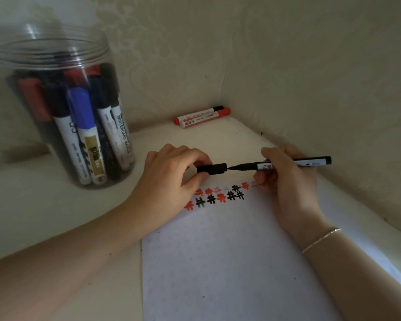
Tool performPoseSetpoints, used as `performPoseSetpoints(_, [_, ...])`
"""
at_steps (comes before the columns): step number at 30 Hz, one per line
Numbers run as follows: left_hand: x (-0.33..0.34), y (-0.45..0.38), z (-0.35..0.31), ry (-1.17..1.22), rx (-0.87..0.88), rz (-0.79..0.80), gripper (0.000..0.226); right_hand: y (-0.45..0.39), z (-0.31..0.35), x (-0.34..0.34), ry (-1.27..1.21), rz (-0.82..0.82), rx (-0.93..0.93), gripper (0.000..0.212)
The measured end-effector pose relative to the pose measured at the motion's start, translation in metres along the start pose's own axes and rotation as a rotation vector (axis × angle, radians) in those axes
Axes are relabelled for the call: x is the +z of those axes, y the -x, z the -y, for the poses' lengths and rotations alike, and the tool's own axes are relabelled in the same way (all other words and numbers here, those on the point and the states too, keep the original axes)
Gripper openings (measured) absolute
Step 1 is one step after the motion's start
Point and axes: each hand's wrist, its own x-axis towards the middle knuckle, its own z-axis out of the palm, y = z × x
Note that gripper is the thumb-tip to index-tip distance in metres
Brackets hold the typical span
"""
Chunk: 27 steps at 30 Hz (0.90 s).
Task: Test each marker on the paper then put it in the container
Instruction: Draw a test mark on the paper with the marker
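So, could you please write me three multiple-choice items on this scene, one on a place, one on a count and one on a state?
1. Where does the clear plastic jar of markers stand?
A. far left of the white paper sheet
B. on the sheet
C. in the right corner

2. How many loose markers lie by the far wall?
A. none
B. two
C. five

3. What state is the black marker in the right hand in?
A. capped
B. uncapped, with the black cap in the left hand
C. in the jar

Answers: 1 A, the jar sits beyond the left forearm; 2 B, two loose markers lie side by side; 3 B, the tip is bare, just apart from the cap.
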Motion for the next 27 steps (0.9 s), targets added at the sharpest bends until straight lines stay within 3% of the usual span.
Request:
performPoseSetpoints(7, [0.001,0.0,-0.001,0.009,0.014,0.021,0.014,0.002,-0.001,0.002,0.063,0.036,-0.003,0.05])
performPoseSetpoints(16, [0.0,0.002,-0.005,0.104,0.123,0.115,0.014,0.009,0.003,0.004,0.179,0.232,-0.038,0.027])
performPoseSetpoints(23, [0.003,0.002,-0.004,0.06,0.18,0.169,0.023,0.008,0.004,0.002,0.235,0.371,-0.083,0.032])
performPoseSetpoints(27, [0.002,0.002,-0.003,0.098,0.138,0.117,0.03,-0.001,0.004,-0.004,-0.073,0.144,0.043,0.034])
